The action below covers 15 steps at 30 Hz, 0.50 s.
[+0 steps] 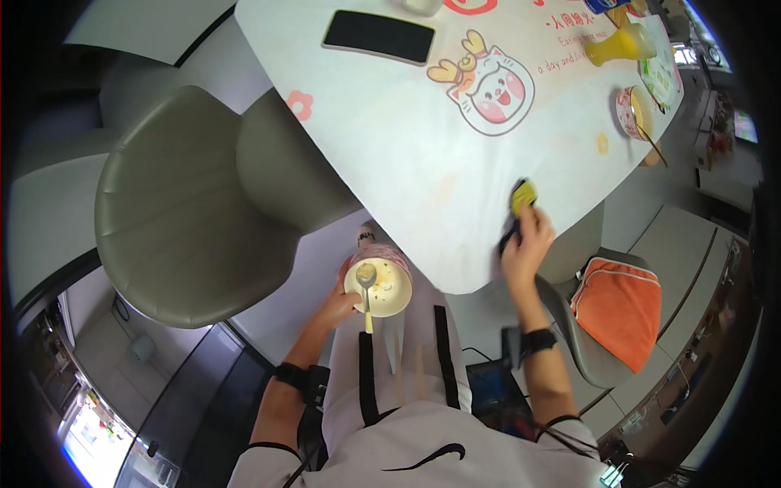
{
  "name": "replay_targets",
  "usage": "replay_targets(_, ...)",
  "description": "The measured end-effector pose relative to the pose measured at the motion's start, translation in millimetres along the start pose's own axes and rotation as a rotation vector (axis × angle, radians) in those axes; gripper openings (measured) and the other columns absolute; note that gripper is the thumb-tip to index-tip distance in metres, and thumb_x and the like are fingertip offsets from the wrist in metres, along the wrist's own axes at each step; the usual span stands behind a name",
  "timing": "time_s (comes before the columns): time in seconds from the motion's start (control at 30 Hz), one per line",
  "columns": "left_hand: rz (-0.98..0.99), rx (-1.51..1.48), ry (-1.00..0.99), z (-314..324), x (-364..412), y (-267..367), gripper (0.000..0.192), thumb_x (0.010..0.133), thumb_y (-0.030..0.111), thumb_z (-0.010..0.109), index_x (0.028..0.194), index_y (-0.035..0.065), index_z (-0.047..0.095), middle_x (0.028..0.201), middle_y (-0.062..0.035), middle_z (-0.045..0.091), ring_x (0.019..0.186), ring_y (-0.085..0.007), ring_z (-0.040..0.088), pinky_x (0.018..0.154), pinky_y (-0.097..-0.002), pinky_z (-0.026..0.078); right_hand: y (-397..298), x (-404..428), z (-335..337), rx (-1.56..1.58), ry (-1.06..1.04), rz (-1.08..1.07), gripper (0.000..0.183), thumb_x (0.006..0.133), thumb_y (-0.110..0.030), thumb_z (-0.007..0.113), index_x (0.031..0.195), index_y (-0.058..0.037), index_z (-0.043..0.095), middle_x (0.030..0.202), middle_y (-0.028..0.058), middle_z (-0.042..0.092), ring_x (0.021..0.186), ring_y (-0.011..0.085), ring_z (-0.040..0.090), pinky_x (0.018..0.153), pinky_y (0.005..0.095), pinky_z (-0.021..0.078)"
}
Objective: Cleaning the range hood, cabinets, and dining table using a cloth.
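Observation:
My left hand (343,299) grips a bowl (393,293) by its rim, beside the table's near corner and above my legs. The bowl is cream inside with a pink pattern outside, and some food bits cling to it. A metal spoon (367,279) with a yellow handle end rests inside, its bowl holding a little food. Over on the tabletop, my right hand (529,241) pinches a small yellow and black item (523,195), blurred, possibly a cloth or wrapper. It touches or hovers just above the white printed tablecloth (415,183).
A smartphone (379,36) lies at the table's far left. On the right stand a patterned bowl (626,113) with a utensil and a container of yellow liquid (616,47). Chairs flank the table: a grey-green one (189,207) and one bearing an orange cushion (619,311).

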State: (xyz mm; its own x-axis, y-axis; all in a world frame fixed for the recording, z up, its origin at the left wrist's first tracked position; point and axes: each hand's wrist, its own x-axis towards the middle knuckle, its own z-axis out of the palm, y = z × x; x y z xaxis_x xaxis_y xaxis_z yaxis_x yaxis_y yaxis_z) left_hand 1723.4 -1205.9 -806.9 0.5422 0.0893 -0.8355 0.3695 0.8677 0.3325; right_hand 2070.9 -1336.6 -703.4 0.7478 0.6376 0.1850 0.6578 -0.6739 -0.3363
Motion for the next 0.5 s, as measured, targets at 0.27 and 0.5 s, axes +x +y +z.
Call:
replay_targets(0.27,0.044,0.016,0.169,20,-53,27,0.074,0.072,-0.005,0.048,0.140,0.0192,0.031,0.124,-0.0095,0.050,0.113,-0.0271,0.054,0.082,-0.0423,0.055,-79,-76,-17,0.871,-0.694,0.299,0.020,0.070,-0.005,0.056,0.087,-0.0006,0.067,0.087,0.0134,0.064,0.083,0.0267,0.060,0.078,0.0319,0.0465)
replay_targets(0.5,0.420,0.431,0.139,-8,-113,33,0.065,0.071,-0.005,0.052,0.132,0.0109,0.040,0.119,-0.0098,0.053,0.110,-0.0274,0.057,0.081,-0.0400,0.054,12,90,-47,0.854,-0.288,0.509,0.026,0.086,-0.021,0.066,0.104,-0.0036,0.061,0.071,0.0045,0.062,0.063,0.0092,0.056,0.056,0.0247,0.0452)
